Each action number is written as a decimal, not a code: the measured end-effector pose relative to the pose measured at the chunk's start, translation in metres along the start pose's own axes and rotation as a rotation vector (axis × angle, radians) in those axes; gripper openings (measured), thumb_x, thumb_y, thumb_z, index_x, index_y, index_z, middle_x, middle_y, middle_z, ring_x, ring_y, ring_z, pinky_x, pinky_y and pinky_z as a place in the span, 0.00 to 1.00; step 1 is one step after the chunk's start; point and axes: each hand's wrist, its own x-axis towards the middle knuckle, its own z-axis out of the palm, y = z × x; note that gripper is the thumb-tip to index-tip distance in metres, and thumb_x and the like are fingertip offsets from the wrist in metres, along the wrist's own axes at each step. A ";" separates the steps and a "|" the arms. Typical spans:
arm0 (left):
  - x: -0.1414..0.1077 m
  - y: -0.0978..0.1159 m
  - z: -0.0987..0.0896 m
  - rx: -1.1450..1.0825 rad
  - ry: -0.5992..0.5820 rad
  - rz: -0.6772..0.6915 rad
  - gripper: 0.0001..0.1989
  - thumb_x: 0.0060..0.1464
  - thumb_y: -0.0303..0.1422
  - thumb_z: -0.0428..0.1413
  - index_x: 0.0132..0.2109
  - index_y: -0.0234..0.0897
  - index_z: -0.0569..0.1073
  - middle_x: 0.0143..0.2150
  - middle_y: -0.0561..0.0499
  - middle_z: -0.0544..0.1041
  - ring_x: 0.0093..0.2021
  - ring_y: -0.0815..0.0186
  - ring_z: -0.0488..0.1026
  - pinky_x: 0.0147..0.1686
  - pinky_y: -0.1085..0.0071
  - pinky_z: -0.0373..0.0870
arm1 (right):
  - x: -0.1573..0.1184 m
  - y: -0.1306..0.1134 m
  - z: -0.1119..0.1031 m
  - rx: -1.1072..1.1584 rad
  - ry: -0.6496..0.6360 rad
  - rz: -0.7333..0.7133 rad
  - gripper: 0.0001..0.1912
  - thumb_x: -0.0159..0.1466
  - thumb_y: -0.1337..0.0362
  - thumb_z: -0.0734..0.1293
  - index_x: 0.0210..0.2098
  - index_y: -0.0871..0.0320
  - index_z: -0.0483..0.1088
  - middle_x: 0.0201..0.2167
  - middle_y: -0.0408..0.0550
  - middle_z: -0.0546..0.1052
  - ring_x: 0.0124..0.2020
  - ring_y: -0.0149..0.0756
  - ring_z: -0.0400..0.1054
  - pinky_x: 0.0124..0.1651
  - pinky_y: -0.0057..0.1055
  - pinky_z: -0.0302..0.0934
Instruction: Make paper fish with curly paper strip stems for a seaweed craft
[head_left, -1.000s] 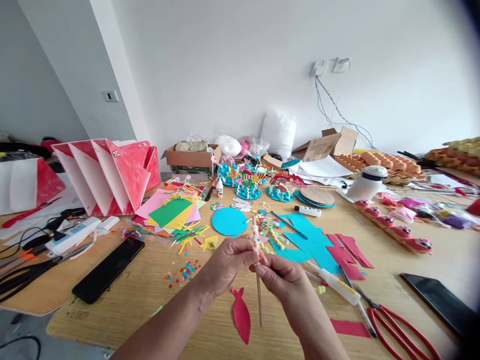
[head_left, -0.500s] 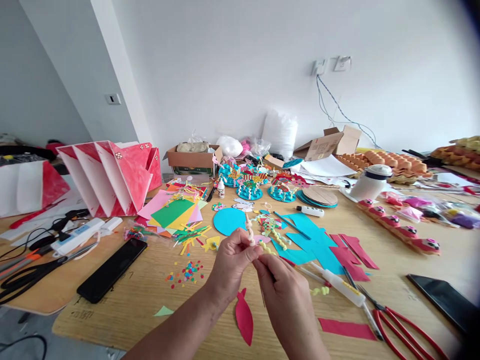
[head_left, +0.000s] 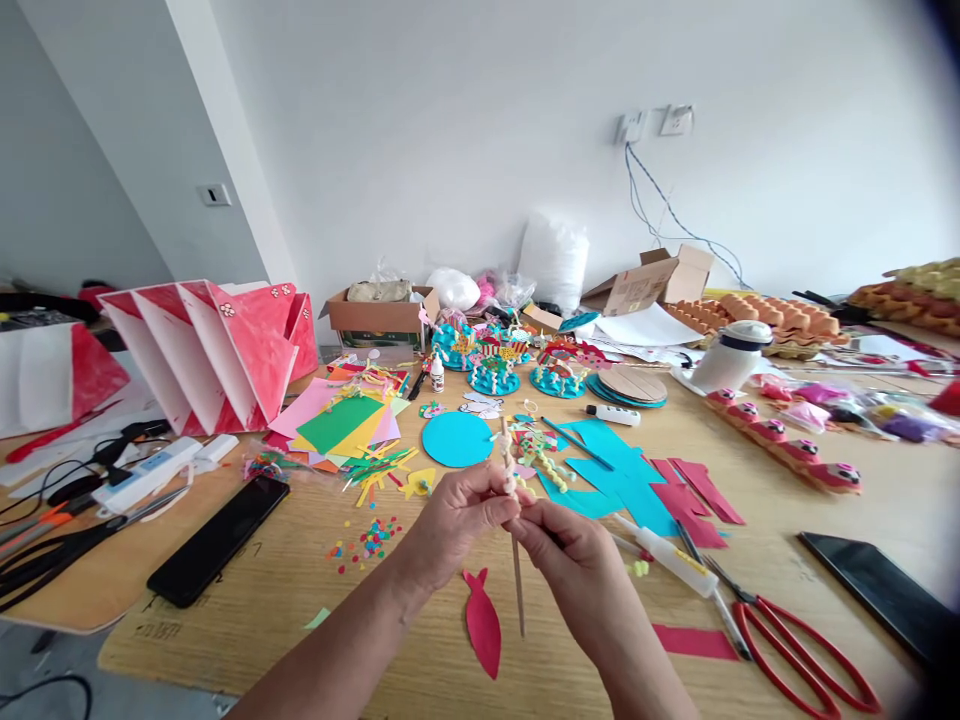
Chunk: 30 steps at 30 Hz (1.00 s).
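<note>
A thin stick [head_left: 519, 600] stands nearly upright between my two hands, with a pale strip [head_left: 508, 462] coiled round its upper part. My left hand [head_left: 469, 510] is closed on the coiled strip and stick. My right hand [head_left: 562, 540] pinches just beside it, fingertips at the lower end of the coil; the pinched end is hidden. Below the hands a red paper fish [head_left: 482, 625] lies on the table. Beyond them is a blue paper circle [head_left: 457, 440], with curled pale yellow strips [head_left: 553, 470] to its right.
Red-handled scissors [head_left: 802, 650], a glue tube [head_left: 679, 562] and a dark tablet [head_left: 874, 585] lie at right. Blue paper scraps [head_left: 622, 475] are nearer the middle. At left are a black phone [head_left: 217, 540], colored dots [head_left: 379, 538] and paper sheets [head_left: 341, 425]. Decorated blue discs [head_left: 493, 380] stand behind.
My right hand has turned and opened its grip outward a little, and the stick's lower part now shows below the hands. The view has shifted slightly.
</note>
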 end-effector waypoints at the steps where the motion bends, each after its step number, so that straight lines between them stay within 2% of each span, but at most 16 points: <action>1: 0.000 -0.001 0.001 -0.009 0.023 0.012 0.08 0.48 0.35 0.58 0.28 0.34 0.72 0.27 0.52 0.68 0.32 0.67 0.64 0.35 0.73 0.60 | 0.000 0.000 0.001 0.013 0.014 0.001 0.16 0.59 0.57 0.60 0.20 0.59 0.66 0.14 0.38 0.63 0.18 0.26 0.55 0.21 0.23 0.50; 6: 0.000 -0.007 0.007 -0.075 0.109 0.075 0.07 0.48 0.33 0.58 0.27 0.35 0.71 0.26 0.54 0.67 0.29 0.70 0.62 0.34 0.75 0.59 | -0.002 -0.007 0.007 -0.108 0.132 -0.096 0.13 0.60 0.61 0.60 0.22 0.58 0.68 0.15 0.39 0.68 0.18 0.27 0.59 0.22 0.22 0.53; 12: -0.001 -0.012 0.009 -0.053 0.168 0.131 0.08 0.49 0.33 0.58 0.28 0.35 0.68 0.27 0.55 0.66 0.30 0.70 0.61 0.35 0.75 0.58 | -0.004 -0.013 0.013 -0.287 0.252 -0.246 0.13 0.62 0.64 0.58 0.22 0.57 0.66 0.15 0.39 0.69 0.16 0.26 0.62 0.21 0.21 0.54; 21: 0.002 -0.017 0.011 -0.045 0.283 0.180 0.10 0.48 0.32 0.59 0.26 0.35 0.64 0.26 0.56 0.61 0.29 0.71 0.57 0.32 0.75 0.57 | -0.004 -0.007 0.023 -0.468 0.351 -0.279 0.15 0.64 0.64 0.56 0.22 0.57 0.65 0.17 0.41 0.71 0.18 0.28 0.66 0.22 0.22 0.53; 30: 0.001 -0.016 0.013 -0.068 0.309 0.172 0.12 0.46 0.32 0.59 0.24 0.35 0.62 0.24 0.57 0.60 0.27 0.71 0.56 0.31 0.75 0.56 | -0.005 -0.008 0.025 -0.435 0.337 -0.290 0.14 0.63 0.66 0.56 0.23 0.58 0.65 0.18 0.41 0.71 0.19 0.26 0.66 0.23 0.21 0.53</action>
